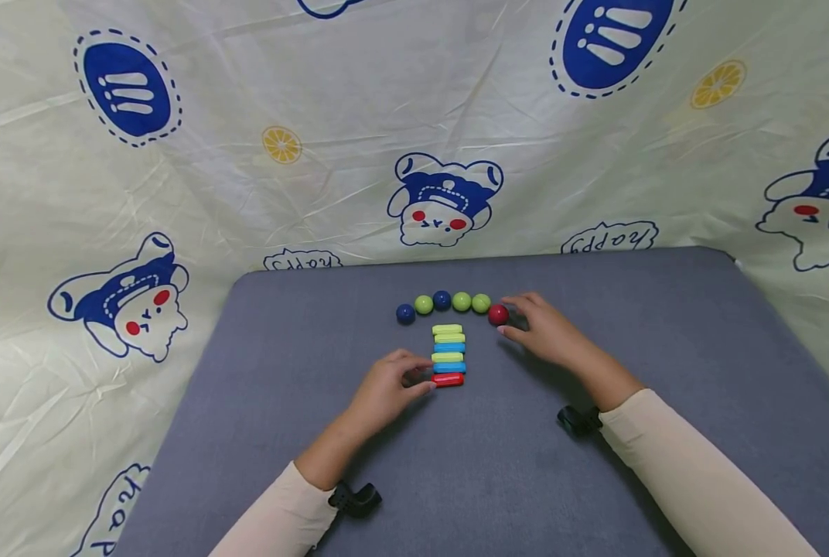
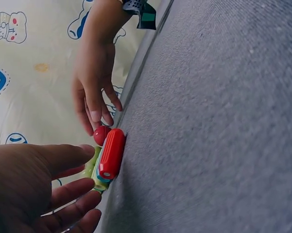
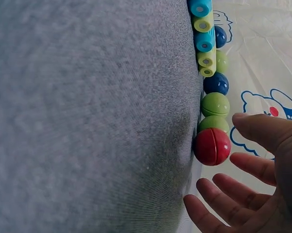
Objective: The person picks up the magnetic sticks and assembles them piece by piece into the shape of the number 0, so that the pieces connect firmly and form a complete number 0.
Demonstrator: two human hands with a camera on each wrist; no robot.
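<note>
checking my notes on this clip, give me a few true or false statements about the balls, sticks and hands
1. Six balls lie in a row on the grey mat. True.
2. The red ball sits at the row's left end. False: it is at the right end, by the right hand.
3. The red stick is the nearest in the stack. True.
4. The left hand grips a blue ball. False: its fingers hold nothing, beside the red stick.

Six balls: two dark blue, three green, one red. Six sticks: three yellow-green, two blue, one red.
</note>
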